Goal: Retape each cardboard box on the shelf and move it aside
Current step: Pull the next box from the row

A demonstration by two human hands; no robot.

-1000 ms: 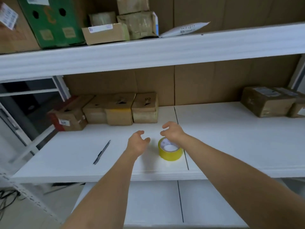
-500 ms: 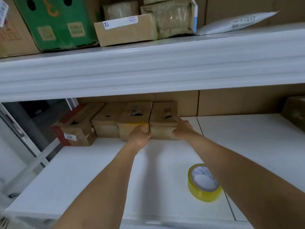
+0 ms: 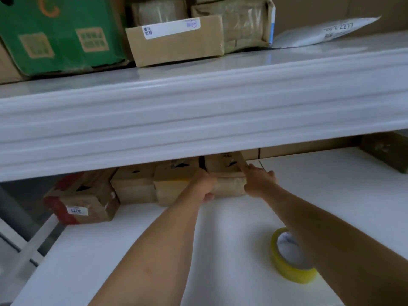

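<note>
Several small cardboard boxes stand in a row at the back of the white lower shelf [image 3: 136,250]. Both my hands hold the rightmost box [image 3: 227,173] of the row. My left hand [image 3: 204,184] grips its left front corner with curled fingers. My right hand [image 3: 258,181] holds its right side. The beam of the upper shelf [image 3: 198,120] hides the back of the box. A yellow tape roll [image 3: 287,261] lies flat on the lower shelf at the front right, partly behind my right forearm.
To the left of the held box sit two more boxes [image 3: 174,184] and a red-edged box [image 3: 84,202] labelled 3011. A dark box [image 3: 388,151] stands at the far right. The upper shelf carries a green carton [image 3: 57,34], a brown box [image 3: 176,40] and a white mailer [image 3: 326,32].
Both hands left the tape roll and reached to the back of the shelf, taking hold of the rightmost box. My head came closer and the pen dropped out of view.
</note>
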